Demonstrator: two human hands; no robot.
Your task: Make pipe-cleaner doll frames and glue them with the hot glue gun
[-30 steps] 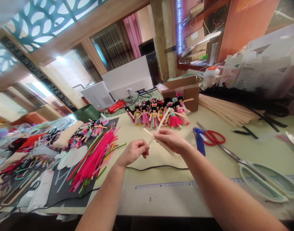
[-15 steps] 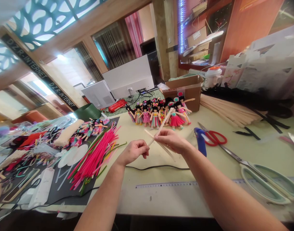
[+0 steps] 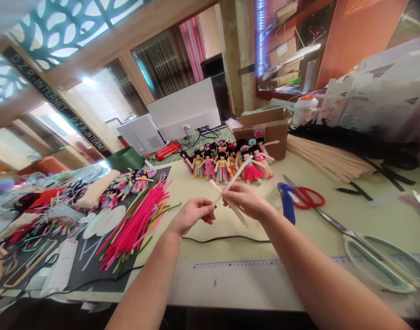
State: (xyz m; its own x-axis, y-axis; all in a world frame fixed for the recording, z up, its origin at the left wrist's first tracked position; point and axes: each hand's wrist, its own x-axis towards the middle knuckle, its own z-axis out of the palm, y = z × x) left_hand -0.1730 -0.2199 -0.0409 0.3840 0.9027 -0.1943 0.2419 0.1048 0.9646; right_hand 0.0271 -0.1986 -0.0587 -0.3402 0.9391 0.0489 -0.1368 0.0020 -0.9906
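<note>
Cream-coloured strips cross each other between my two hands, above the pale table. My left hand pinches the lower left end of one strip between thumb and fingers. The crossing point is gripped by my right hand, with strip ends sticking out up to the right, up to the left and down below the palm. Just behind the hands stands a group of small dolls with black hair and colourful dresses. The strips look like fuzzy stems, but their exact number is unclear.
Pink and green stems lie on a black mat at left. Red-handled scissors, a blue tool, large green-handled scissors and cream stems are at right. A ruler lies in front; a cardboard box stands behind.
The crossed strips have tilted and shifted slightly to the right. My left hand has moved a little to the right, closer to my right hand.
</note>
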